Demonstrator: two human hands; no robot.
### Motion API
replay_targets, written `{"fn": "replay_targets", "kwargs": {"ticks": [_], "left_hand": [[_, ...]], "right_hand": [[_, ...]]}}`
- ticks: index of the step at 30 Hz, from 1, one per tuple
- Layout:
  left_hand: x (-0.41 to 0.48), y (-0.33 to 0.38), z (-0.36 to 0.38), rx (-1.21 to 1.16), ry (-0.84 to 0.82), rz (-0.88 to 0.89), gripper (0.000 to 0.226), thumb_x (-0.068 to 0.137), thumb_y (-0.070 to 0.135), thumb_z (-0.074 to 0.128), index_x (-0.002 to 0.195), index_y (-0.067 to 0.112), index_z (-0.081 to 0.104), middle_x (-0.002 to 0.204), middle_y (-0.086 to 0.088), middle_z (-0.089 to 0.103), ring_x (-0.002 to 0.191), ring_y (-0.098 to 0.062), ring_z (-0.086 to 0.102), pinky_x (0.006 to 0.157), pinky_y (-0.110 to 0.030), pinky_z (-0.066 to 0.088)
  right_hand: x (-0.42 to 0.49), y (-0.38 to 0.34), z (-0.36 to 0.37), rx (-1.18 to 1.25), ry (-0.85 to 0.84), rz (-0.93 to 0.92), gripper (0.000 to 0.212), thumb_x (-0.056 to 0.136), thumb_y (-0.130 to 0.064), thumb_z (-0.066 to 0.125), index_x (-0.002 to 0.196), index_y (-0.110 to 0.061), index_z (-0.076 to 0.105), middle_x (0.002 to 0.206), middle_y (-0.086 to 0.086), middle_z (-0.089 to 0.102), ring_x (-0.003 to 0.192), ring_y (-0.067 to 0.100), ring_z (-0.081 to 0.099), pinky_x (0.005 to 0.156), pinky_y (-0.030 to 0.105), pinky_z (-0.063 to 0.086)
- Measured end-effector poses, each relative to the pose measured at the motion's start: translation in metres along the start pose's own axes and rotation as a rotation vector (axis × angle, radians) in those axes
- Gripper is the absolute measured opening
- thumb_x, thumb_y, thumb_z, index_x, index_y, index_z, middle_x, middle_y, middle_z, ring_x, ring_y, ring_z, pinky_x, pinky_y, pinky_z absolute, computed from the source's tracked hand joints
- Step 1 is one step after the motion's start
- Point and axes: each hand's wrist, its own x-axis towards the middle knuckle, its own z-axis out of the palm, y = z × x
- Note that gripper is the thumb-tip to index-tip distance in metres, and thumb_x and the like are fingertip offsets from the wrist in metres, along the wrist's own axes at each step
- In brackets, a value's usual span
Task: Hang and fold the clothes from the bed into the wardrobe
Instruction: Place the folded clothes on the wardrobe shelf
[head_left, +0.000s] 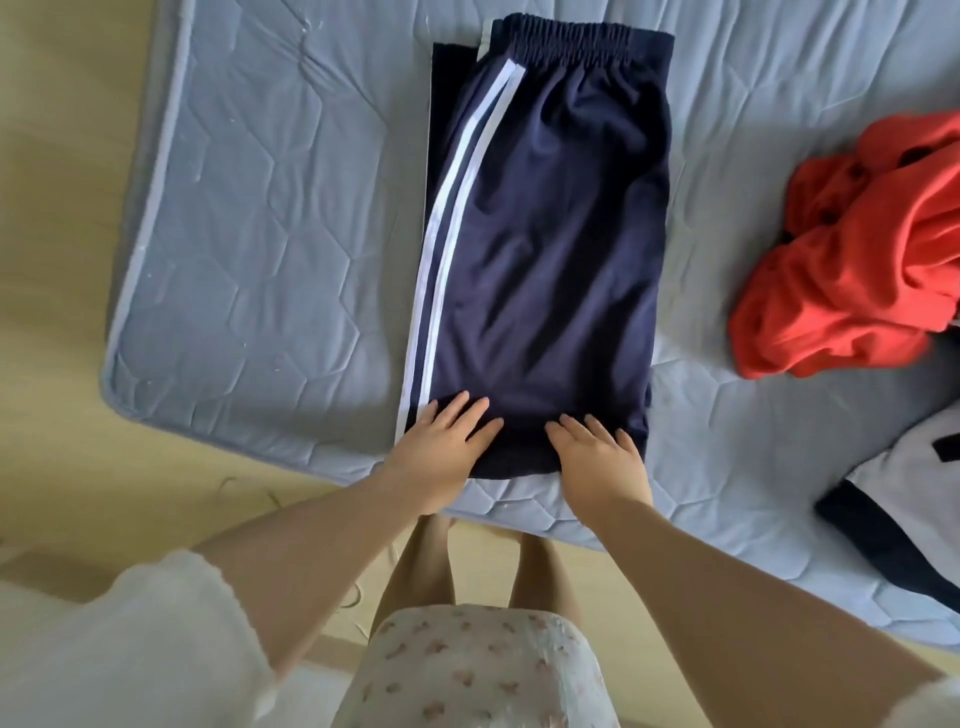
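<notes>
Navy track pants (550, 223) with two white side stripes lie folded lengthwise on the blue quilted mattress (260, 234), elastic waistband at the far end. My left hand (444, 441) rests flat on the near left corner of the pants, fingers spread. My right hand (597, 447) presses flat on the near right part of the same hem. Neither hand grips the cloth; both lie palm down on it. No wardrobe is in view.
A crumpled red garment (857, 249) with dark buttons lies on the mattress at the right. A white and navy garment (904, 499) sits at the right edge, nearer to me. Yellowish floor (62, 208) shows to the left of the bed.
</notes>
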Motion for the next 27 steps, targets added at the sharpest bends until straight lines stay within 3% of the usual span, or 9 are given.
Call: {"fn": "replay_targets", "kwargs": {"ticks": [3, 5, 7, 8, 11, 14, 21, 24, 27], "left_hand": [[-0.016, 0.0, -0.026, -0.224, -0.111, 0.001, 0.06, 0.089, 0.0, 0.034, 0.146, 0.019, 0.028, 0.15, -0.006, 0.032, 0.137, -0.023, 0.031, 0.107, -0.032, 0.03], [-0.031, -0.003, -0.048, -0.489, -0.219, -0.081, 0.047, 0.086, 0.003, 0.036, 0.126, 0.02, 0.054, 0.107, -0.006, 0.064, 0.092, -0.016, 0.063, 0.078, -0.02, 0.049], [-0.043, -0.008, -0.069, -0.628, -0.367, -0.133, 0.022, 0.085, 0.008, 0.039, 0.094, 0.011, 0.058, 0.061, 0.001, 0.05, 0.042, -0.004, 0.047, 0.042, -0.011, 0.04], [-0.047, -0.011, -0.077, -0.63, -0.445, -0.139, 0.011, 0.086, 0.009, 0.042, 0.083, 0.009, 0.053, 0.056, 0.003, 0.042, 0.036, -0.003, 0.039, 0.035, -0.01, 0.033], [-0.057, -0.018, -0.105, -0.639, -0.53, -0.156, 0.019, 0.086, 0.014, 0.055, 0.067, 0.016, 0.049, 0.059, 0.003, 0.046, 0.051, -0.012, 0.046, 0.045, -0.014, 0.041], [-0.054, -0.028, -0.138, -0.662, -0.452, -0.14, 0.023, 0.084, 0.016, 0.059, 0.063, 0.023, 0.05, 0.071, -0.001, 0.052, 0.072, -0.025, 0.056, 0.062, -0.034, 0.048], [-0.018, -0.066, -0.24, -0.564, 0.088, -0.183, 0.024, 0.084, 0.016, 0.059, 0.062, 0.017, 0.051, 0.064, 0.0, 0.052, 0.068, -0.02, 0.057, 0.048, -0.019, 0.041], [0.001, -0.074, -0.258, -0.4, 0.427, -0.26, 0.014, 0.09, 0.025, 0.052, 0.091, 0.022, 0.066, 0.092, -0.005, 0.063, 0.097, -0.028, 0.059, 0.071, -0.028, 0.038], [0.017, -0.079, -0.25, -0.209, 0.748, -0.341, 0.034, 0.096, 0.025, 0.043, 0.128, 0.027, 0.053, 0.13, -0.004, 0.055, 0.129, -0.029, 0.041, 0.095, -0.038, 0.03]], "right_hand": [[-0.013, -0.003, -0.022, 0.089, -0.105, 0.015, 0.051, 0.091, -0.004, 0.033, 0.137, -0.025, 0.04, 0.142, -0.002, 0.044, 0.131, 0.022, 0.038, 0.105, 0.037, 0.031], [-0.029, -0.005, -0.033, 0.166, -0.22, 0.05, 0.046, 0.09, -0.008, 0.034, 0.131, -0.026, 0.046, 0.13, 0.002, 0.055, 0.118, 0.027, 0.05, 0.099, 0.036, 0.039], [-0.043, -0.011, -0.044, 0.222, -0.319, 0.025, 0.031, 0.092, -0.013, 0.037, 0.116, -0.02, 0.055, 0.123, 0.007, 0.059, 0.112, 0.03, 0.054, 0.093, 0.035, 0.042], [-0.047, -0.014, -0.046, 0.225, -0.361, -0.006, 0.023, 0.093, -0.014, 0.038, 0.106, -0.017, 0.056, 0.122, 0.008, 0.059, 0.112, 0.03, 0.054, 0.091, 0.035, 0.041], [-0.057, -0.014, -0.068, 0.248, -0.4, -0.008, 0.016, 0.091, -0.015, 0.04, 0.091, -0.016, 0.056, 0.124, 0.011, 0.057, 0.113, 0.032, 0.051, 0.091, 0.036, 0.04], [-0.053, -0.003, -0.102, 0.258, -0.289, 0.022, 0.009, 0.087, -0.02, 0.043, 0.086, -0.02, 0.052, 0.122, 0.01, 0.056, 0.111, 0.032, 0.052, 0.089, 0.037, 0.042], [-0.019, 0.017, -0.207, 0.233, 0.276, 0.121, 0.018, 0.086, -0.033, 0.047, 0.097, -0.024, 0.058, 0.115, 0.009, 0.062, 0.107, 0.032, 0.054, 0.082, 0.036, 0.034], [0.002, 0.022, -0.225, 0.234, 0.572, 0.16, 0.03, 0.092, -0.027, 0.041, 0.115, -0.025, 0.059, 0.119, 0.01, 0.062, 0.112, 0.034, 0.048, 0.089, 0.038, 0.029], [0.019, 0.024, -0.227, 0.325, 0.714, 0.2, 0.043, 0.098, -0.03, 0.034, 0.14, -0.03, 0.036, 0.148, 0.001, 0.037, 0.131, 0.031, 0.03, 0.103, 0.044, 0.023]]}}
